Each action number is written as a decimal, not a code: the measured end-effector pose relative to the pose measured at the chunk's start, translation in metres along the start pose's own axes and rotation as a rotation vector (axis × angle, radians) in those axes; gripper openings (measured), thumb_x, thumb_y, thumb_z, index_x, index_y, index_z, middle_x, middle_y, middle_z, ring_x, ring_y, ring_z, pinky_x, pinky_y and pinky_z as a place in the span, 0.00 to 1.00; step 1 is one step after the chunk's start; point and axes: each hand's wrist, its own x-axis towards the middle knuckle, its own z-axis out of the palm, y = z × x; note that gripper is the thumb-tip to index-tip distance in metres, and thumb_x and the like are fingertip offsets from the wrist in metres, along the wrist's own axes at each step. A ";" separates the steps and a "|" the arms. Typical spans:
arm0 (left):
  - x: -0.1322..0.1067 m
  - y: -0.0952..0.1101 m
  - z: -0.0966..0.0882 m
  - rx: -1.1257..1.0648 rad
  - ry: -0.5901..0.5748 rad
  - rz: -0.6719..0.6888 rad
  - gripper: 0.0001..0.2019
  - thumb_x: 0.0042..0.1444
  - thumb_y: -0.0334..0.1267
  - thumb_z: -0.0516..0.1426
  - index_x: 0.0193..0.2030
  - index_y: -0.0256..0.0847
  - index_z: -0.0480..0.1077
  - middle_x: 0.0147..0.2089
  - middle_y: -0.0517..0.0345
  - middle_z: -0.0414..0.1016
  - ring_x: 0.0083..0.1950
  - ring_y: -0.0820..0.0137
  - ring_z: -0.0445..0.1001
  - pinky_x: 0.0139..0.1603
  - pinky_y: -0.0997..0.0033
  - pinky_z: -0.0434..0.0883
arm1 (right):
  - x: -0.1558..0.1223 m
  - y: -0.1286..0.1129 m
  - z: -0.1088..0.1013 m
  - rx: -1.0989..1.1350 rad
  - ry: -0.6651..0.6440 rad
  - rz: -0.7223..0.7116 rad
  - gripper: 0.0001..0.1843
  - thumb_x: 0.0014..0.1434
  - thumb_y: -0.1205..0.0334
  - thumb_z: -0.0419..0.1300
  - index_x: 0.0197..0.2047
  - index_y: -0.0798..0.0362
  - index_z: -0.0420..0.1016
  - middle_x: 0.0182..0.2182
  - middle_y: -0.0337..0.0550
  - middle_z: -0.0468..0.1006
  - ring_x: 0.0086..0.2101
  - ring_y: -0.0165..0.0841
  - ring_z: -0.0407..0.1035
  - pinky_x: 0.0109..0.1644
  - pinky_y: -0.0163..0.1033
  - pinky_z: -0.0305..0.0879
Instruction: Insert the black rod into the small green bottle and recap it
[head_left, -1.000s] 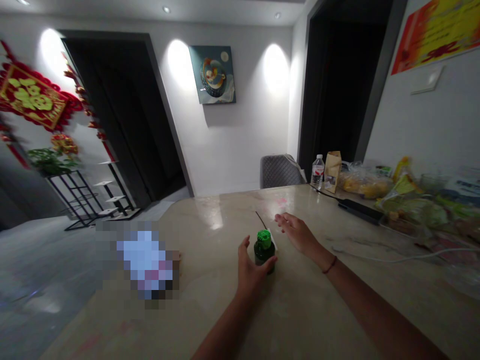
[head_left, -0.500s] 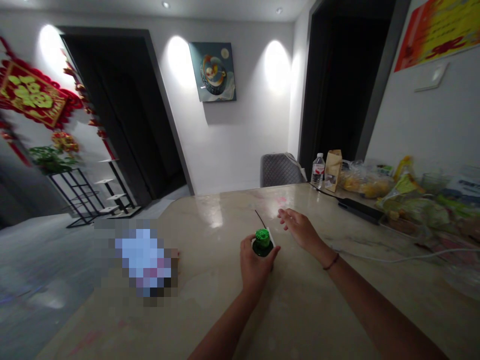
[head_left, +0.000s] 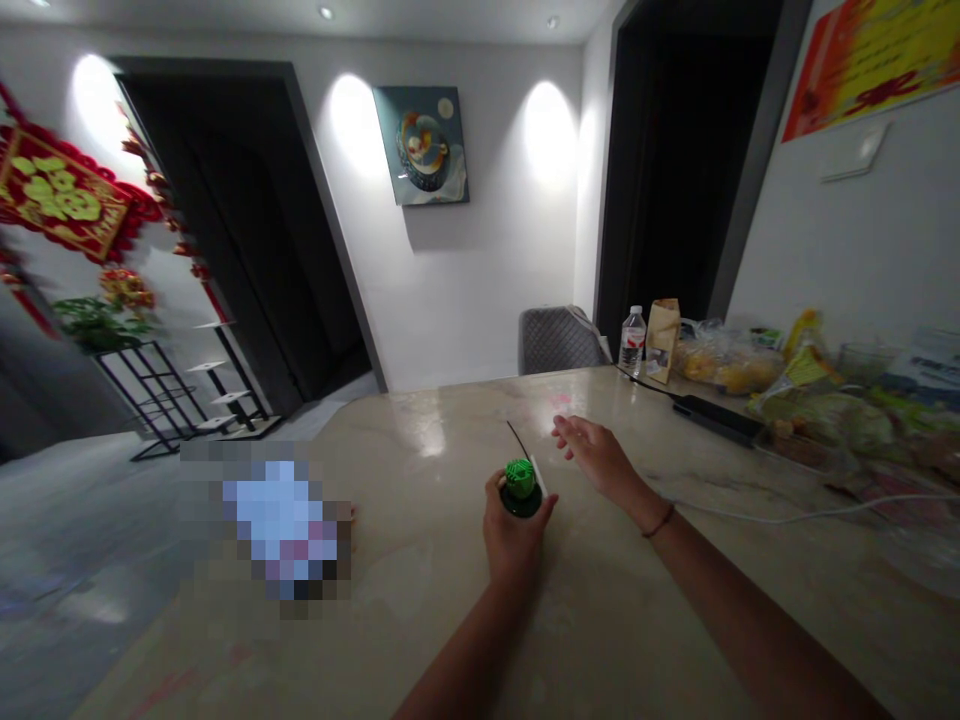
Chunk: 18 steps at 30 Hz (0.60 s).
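My left hand (head_left: 514, 540) wraps round a small dark green container with a bright green patterned top (head_left: 520, 478), held upright over the table. What kind of container it is, I cannot make out; the fingers hide its lower part. Beside it, on the right, shows a narrow white strip (head_left: 538, 477). A thin dark stick or wire (head_left: 516, 436) slants up and away behind the container. To the right and slightly farther off, my right hand (head_left: 596, 452) hovers with loosely bent fingers, apart from the container and with nothing visible in it.
The pale marble table (head_left: 420, 590) fills the foreground. Along its right side are a water bottle (head_left: 633, 340), a paper bag (head_left: 663, 338), a black power strip (head_left: 718, 420), a white cable (head_left: 795, 518) and bagged food (head_left: 731, 362). A blurred patch (head_left: 285, 525) covers something at left. A grey chair (head_left: 559, 340) stands behind.
The whole view has shifted very slightly. My left hand keeps its hold on the green container, and my right hand stays near it in much the same pose.
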 end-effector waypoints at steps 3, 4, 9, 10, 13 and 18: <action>0.001 -0.004 0.003 -0.013 0.062 -0.033 0.38 0.34 0.45 0.65 0.54 0.39 0.57 0.49 0.49 0.67 0.50 0.63 0.67 0.51 0.64 0.64 | 0.001 0.001 0.000 0.006 0.004 0.006 0.29 0.54 0.37 0.43 0.31 0.53 0.71 0.24 0.42 0.74 0.25 0.30 0.68 0.30 0.34 0.61; 0.002 -0.005 0.004 -0.004 0.069 -0.042 0.38 0.33 0.45 0.65 0.53 0.38 0.58 0.50 0.48 0.67 0.51 0.62 0.67 0.52 0.63 0.64 | 0.001 0.001 -0.001 0.008 0.005 0.008 0.29 0.54 0.37 0.43 0.31 0.53 0.71 0.25 0.42 0.75 0.24 0.30 0.68 0.29 0.34 0.61; 0.004 -0.004 0.002 0.076 -0.041 -0.089 0.22 0.38 0.47 0.61 0.40 0.38 0.66 0.36 0.53 0.73 0.39 0.64 0.72 0.41 0.66 0.67 | 0.003 0.002 -0.003 0.016 0.009 0.009 0.29 0.54 0.38 0.44 0.31 0.54 0.72 0.25 0.43 0.75 0.24 0.30 0.68 0.29 0.34 0.61; 0.005 -0.002 0.000 0.093 -0.049 -0.095 0.21 0.39 0.47 0.60 0.39 0.38 0.66 0.34 0.55 0.73 0.37 0.65 0.72 0.39 0.67 0.68 | 0.003 0.002 -0.003 0.015 0.011 0.006 0.28 0.54 0.38 0.44 0.31 0.54 0.72 0.25 0.43 0.75 0.25 0.30 0.68 0.30 0.34 0.61; 0.012 0.002 -0.007 0.150 -0.059 -0.103 0.20 0.39 0.46 0.60 0.39 0.38 0.66 0.33 0.55 0.73 0.34 0.67 0.72 0.36 0.69 0.67 | 0.003 0.001 -0.005 0.006 0.013 -0.006 0.28 0.55 0.39 0.44 0.31 0.54 0.72 0.25 0.43 0.75 0.25 0.30 0.68 0.30 0.34 0.61; 0.038 0.016 -0.028 0.196 -0.205 -0.018 0.19 0.38 0.46 0.61 0.36 0.38 0.65 0.30 0.58 0.73 0.32 0.70 0.71 0.34 0.72 0.67 | 0.002 -0.004 -0.005 -0.008 0.010 -0.013 0.25 0.56 0.42 0.45 0.30 0.54 0.71 0.26 0.43 0.75 0.25 0.30 0.68 0.30 0.34 0.61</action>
